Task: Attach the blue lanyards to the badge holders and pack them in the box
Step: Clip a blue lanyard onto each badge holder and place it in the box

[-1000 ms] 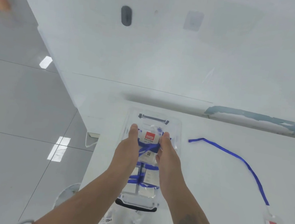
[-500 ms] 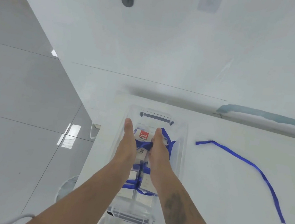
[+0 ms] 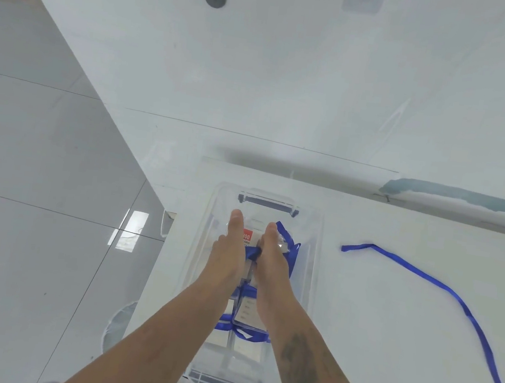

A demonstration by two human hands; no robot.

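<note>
Our left hand (image 3: 228, 252) and right hand (image 3: 270, 257) have sunk lower into the clear box (image 3: 311, 262) at the table's (image 3: 390, 303) left edge, together pressing the lanyard-wrapped badge holder (image 3: 250, 237) between them. It is nearly packed. Another blue lanyard (image 3: 443, 286) still waits on the table.

Both hands (image 3: 249, 254) and banded badge holders (image 3: 250, 313) fill the clear plastic box (image 3: 311, 262). White tabletop (image 3: 372, 317) rightward lies open, crossed only by a loose blue lanyard (image 3: 443, 288).
</note>
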